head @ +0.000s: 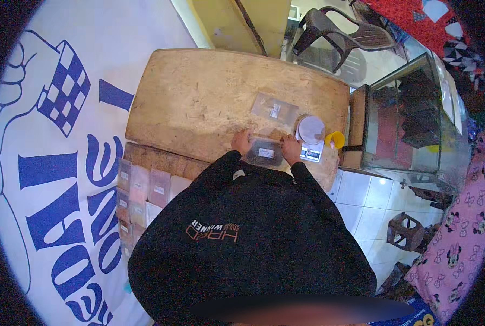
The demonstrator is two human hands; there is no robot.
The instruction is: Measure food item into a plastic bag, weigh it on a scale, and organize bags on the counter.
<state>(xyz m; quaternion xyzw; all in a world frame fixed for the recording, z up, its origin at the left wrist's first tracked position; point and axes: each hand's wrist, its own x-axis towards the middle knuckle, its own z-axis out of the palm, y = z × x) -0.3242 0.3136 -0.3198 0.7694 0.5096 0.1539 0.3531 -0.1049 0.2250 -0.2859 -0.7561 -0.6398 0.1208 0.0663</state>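
My left hand (241, 141) and my right hand (291, 149) are at the two far corners of a clear plastic container (265, 153) with dark contents and a label, at the near edge of the wooden table. The fingers of each hand rest against its rim. Just beyond lies another clear, flat container (274, 109) with a label. Right of my right hand stands a digital kitchen scale (310, 153) with a round, pale dish or lid (311, 129) on it. A yellow cup (335, 139) is beside the scale, with something pinkish in it.
Several labelled plastic containers (159, 188) are stacked at the near left, beside the wooden table (201, 93). A glass cabinet (403, 114) stands to the right. A plastic chair (340, 34) is beyond the table, and a plastic stool (405, 232) is at the lower right. A printed banner (63, 163) hangs at left.
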